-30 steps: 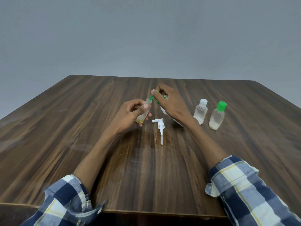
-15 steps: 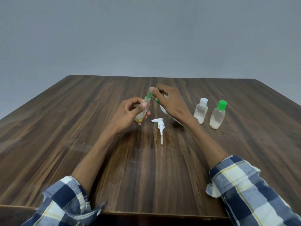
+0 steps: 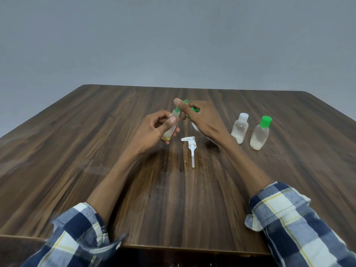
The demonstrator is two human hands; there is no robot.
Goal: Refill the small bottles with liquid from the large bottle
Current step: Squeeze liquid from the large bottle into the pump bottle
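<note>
My left hand [image 3: 154,130] grips a small clear bottle [image 3: 172,130], uncapped, with a little yellowish liquid at its bottom. My right hand [image 3: 202,120] is closed over the large bottle [image 3: 195,126], which is tilted. Only slivers of its white body and green parts show past my fingers. A narrow green tip [image 3: 177,108] from under my right hand meets the small bottle's open mouth. Two more small bottles stand to the right, one with a white cap [image 3: 240,128] and one with a green cap [image 3: 260,132]. Both hold pale liquid.
A white pump head [image 3: 190,148] with its tube lies on the wooden table [image 3: 77,141] just in front of my hands. The table's near edge runs between my plaid sleeves. A plain grey wall stands behind.
Both hands rose slightly. The small bottle turned more upright and the green tip stayed at its mouth. The pump head and the two standing bottles did not move.
</note>
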